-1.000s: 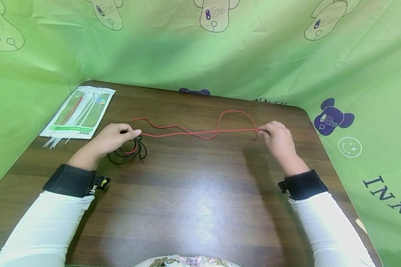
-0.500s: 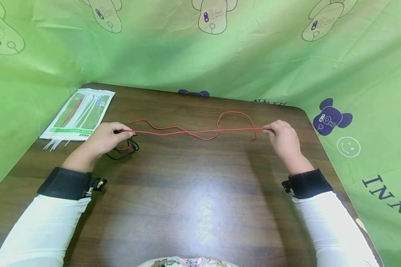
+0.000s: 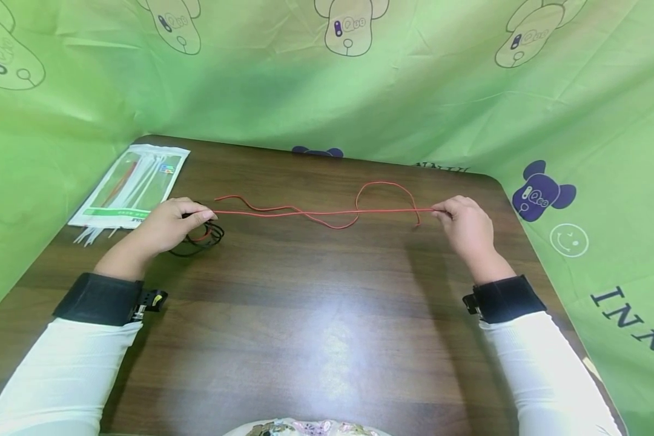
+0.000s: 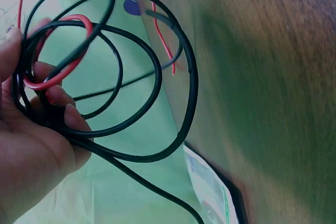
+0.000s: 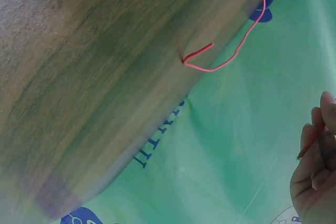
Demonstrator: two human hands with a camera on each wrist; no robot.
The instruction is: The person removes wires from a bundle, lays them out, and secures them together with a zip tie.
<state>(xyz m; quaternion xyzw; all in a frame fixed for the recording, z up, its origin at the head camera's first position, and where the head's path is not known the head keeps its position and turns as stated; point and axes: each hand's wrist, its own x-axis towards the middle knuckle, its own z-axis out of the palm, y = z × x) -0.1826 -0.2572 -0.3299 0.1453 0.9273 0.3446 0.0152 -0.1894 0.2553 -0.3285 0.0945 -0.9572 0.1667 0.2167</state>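
Observation:
My left hand grips a coil of black wire, whose loops hang out past the fingers in the left wrist view. A small red loop runs through that coil. From the left hand a red wire stretches nearly straight across to my right hand, which pinches its far end between thumb and fingers. The tip of this wire pokes out beyond the fingers in the right wrist view. Beneath the stretched length, a second red wire lies in loose curves on the table.
At the back left of the brown wooden table lies a clear-fronted bag of cable ties, with several white tie ends sticking out of it. A green printed curtain closes off the back and both sides.
The left hand has shifted left with the black coil, and the right hand slightly right. The red wire between them has become straighter. The loose red wire has stayed put.

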